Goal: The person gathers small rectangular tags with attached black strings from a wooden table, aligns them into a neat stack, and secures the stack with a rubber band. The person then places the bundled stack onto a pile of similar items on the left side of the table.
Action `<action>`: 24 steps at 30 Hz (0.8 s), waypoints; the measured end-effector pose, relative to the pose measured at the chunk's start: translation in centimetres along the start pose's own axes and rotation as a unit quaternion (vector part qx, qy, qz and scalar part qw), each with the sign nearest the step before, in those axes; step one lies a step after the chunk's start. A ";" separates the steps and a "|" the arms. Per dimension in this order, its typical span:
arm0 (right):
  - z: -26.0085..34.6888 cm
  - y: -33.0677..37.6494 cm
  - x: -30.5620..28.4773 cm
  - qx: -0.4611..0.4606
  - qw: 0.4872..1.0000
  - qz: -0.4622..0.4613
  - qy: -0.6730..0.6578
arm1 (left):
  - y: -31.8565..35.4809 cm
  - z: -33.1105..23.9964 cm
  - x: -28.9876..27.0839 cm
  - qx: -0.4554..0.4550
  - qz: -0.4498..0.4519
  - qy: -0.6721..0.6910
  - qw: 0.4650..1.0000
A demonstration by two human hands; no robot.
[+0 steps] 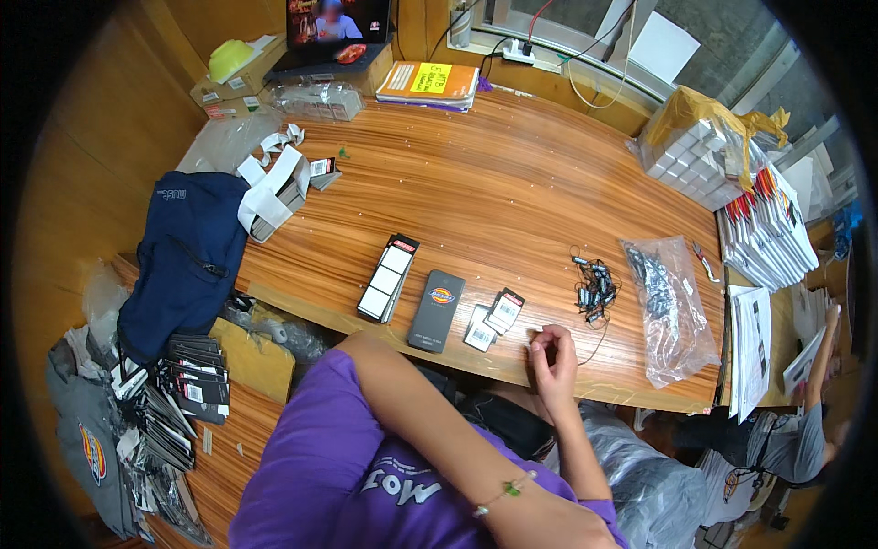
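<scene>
My right hand [554,364] is at the table's front edge, thumb and fingertips curled together. A thin black cord [600,343] runs from a tangle of black tag strings [596,291] to the side of this hand; what its fingers hold is hidden. My left forearm [421,403] crosses my body, and my left hand [581,532] is cut off by the lower edge, fingers out of sight. Left of the right hand lie small barcode tags [505,311], a dark grey stack of tags [437,311] with a logo, and a black stack [388,279] with white labels.
A clear plastic bag [672,316] of black strings lies right, near small pliers [705,262]. Boxes wrapped in plastic [700,151] and stacked papers [768,229] line the right side. Notebooks [428,87] and a screen [337,26] stand behind. A navy bag [187,261] sits left.
</scene>
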State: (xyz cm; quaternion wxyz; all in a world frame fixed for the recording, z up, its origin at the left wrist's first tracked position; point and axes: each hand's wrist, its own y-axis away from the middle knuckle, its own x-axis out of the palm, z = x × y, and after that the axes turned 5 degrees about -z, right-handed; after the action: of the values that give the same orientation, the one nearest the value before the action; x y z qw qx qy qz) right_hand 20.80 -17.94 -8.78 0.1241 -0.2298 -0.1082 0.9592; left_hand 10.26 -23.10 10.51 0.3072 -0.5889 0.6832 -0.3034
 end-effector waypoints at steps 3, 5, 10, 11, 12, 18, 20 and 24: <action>0.6 -0.8 -0.5 0.003 0.998 0.055 0.020 | 0.0 -0.5 -0.1 0.009 0.016 0.025 1.000; 1.5 -1.8 -0.8 -0.046 0.994 0.084 0.057 | 0.5 -1.3 -0.1 0.007 0.029 0.040 0.999; 3.3 -5.5 0.0 -0.217 0.968 0.036 0.121 | 4.8 -4.3 -2.7 -0.016 0.044 0.090 0.995; 3.2 -5.8 0.3 -0.215 0.968 0.003 0.130 | 6.3 -5.1 -3.8 -0.030 0.039 0.095 0.994; 2.9 -5.9 0.6 -0.221 0.966 -0.016 0.131 | 7.9 -6.0 -4.9 -0.050 0.028 0.092 0.994; 1.3 -6.1 1.5 -0.218 0.961 -0.066 0.160 | 17.4 -10.1 -9.4 -0.264 -0.263 -0.267 0.889; 1.0 -6.1 1.4 -0.208 0.964 -0.047 0.160 | 19.1 -10.8 -9.4 -0.343 -0.234 -0.466 0.781; 3.5 -6.0 1.9 -0.206 0.954 0.063 0.210 | 21.7 -8.2 -7.7 -0.318 -0.209 -0.540 0.751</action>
State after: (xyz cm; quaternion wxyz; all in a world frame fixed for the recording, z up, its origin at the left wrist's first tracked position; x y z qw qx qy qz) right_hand 18.61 -12.28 -4.95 0.0339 -0.4525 -0.2600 0.8524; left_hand -8.66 -12.42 -0.68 0.3483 -0.8465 0.3208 0.2431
